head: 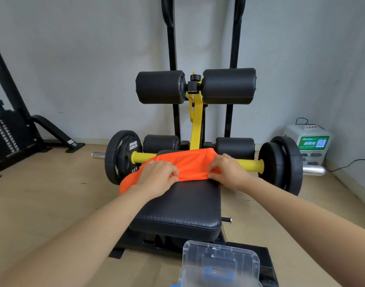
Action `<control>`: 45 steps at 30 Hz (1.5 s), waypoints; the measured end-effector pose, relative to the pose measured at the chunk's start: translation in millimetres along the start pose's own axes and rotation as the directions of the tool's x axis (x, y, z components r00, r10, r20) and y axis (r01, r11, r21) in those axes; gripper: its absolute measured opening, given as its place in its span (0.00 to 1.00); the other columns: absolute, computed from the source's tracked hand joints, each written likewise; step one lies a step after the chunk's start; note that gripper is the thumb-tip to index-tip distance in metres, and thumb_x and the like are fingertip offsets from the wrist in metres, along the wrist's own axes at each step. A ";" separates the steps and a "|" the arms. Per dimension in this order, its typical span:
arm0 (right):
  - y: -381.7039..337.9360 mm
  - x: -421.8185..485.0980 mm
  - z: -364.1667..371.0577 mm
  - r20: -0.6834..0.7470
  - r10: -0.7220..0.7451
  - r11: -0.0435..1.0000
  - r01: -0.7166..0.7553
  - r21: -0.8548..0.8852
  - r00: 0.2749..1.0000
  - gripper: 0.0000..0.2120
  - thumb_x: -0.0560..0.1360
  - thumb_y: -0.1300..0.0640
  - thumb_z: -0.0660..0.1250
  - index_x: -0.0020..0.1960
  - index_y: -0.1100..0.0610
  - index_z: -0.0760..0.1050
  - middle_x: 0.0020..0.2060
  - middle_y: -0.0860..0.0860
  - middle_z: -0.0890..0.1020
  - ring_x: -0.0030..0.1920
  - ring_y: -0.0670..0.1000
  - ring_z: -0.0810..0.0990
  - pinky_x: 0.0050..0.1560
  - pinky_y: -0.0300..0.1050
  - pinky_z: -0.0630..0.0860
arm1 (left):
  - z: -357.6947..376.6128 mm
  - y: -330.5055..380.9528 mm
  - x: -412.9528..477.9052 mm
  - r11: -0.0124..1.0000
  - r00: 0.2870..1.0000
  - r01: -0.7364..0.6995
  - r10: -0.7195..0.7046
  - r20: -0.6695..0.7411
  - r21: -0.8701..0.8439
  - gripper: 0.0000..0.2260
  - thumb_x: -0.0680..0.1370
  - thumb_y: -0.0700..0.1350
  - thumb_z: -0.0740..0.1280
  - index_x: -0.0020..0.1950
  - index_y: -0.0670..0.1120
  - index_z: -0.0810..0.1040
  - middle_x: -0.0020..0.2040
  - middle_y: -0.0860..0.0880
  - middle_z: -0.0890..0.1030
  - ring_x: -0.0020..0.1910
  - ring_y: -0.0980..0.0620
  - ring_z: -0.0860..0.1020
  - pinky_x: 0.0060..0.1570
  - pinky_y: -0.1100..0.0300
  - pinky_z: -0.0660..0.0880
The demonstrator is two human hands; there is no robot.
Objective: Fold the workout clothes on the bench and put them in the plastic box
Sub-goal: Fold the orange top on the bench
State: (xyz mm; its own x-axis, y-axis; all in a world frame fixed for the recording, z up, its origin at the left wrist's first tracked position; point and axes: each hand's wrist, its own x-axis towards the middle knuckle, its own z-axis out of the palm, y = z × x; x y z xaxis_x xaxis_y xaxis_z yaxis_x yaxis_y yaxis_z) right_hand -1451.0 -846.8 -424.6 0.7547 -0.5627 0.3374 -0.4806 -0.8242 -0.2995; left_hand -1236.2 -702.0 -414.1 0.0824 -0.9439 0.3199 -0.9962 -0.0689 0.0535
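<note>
An orange workout garment (193,165) lies across the far end of the black padded bench (181,208), and part of it hangs off the bench's left side. My left hand (158,175) pinches the garment's near edge on the left. My right hand (229,170) pinches the same edge on the right. Both hands rest on the cloth with fingers closed on its hem. A clear plastic box (221,264) with blue latches stands on the floor just below the near end of the bench.
Behind the bench are black foam rollers (195,87) on a yellow arm, and a yellow bar with black weight plates (121,156) on both sides. A white machine (308,143) with cables stands by the right wall. Black gym frames stand at the left on the wooden floor.
</note>
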 end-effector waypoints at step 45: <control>-2.6 -15.3 -36.6 -0.193 0.523 0.620 -0.215 0.754 0.830 0.05 0.78 0.59 0.68 0.53 0.56 0.81 0.39 0.48 0.81 0.38 0.42 0.77 0.40 0.35 0.73 | -19.8 -5.0 -24.1 0.814 0.758 0.438 -0.562 -0.330 -0.381 0.04 0.79 0.49 0.68 0.50 0.53 0.83 0.51 0.51 0.83 0.53 0.41 0.80 0.50 0.48 0.74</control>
State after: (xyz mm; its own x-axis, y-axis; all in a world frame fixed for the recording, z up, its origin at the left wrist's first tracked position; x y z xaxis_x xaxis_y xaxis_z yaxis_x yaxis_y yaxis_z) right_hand -1477.6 -838.3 -396.3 0.2888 -0.9105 0.2960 -0.1233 -0.3420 -0.9316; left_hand -1232.6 -672.6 -403.3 0.6321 -0.5704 0.5245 -0.7641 -0.3460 0.5444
